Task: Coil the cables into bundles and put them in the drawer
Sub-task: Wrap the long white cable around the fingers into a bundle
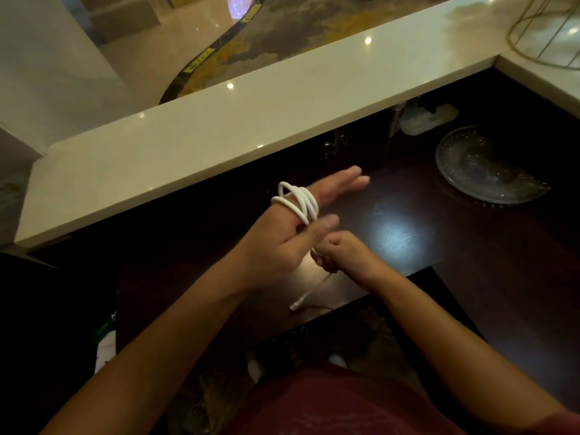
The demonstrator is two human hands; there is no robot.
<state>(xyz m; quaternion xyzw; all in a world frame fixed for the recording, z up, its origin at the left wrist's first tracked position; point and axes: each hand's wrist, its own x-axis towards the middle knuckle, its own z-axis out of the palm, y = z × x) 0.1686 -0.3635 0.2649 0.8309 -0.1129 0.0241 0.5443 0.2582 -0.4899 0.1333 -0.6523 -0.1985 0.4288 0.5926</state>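
White cable (298, 200) looped round the left hand (282, 237)'s straight fingers.
Right hand (342, 254) pinches its tail, seemingly taut, over the dark desk (470, 246).

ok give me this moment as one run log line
phase: coiling | left hand: fingers straight, thin white cable looped round them | right hand: gripping cable tail | plug end: on dark wooden desk | drawer: unseen

Two hands are showing, the left hand (282, 243) and the right hand (342, 255), and one white cable (298, 200) is looping between them. One glass plate (483, 171) is sitting on the one dark desk (470, 246), under one pale counter (219, 127).
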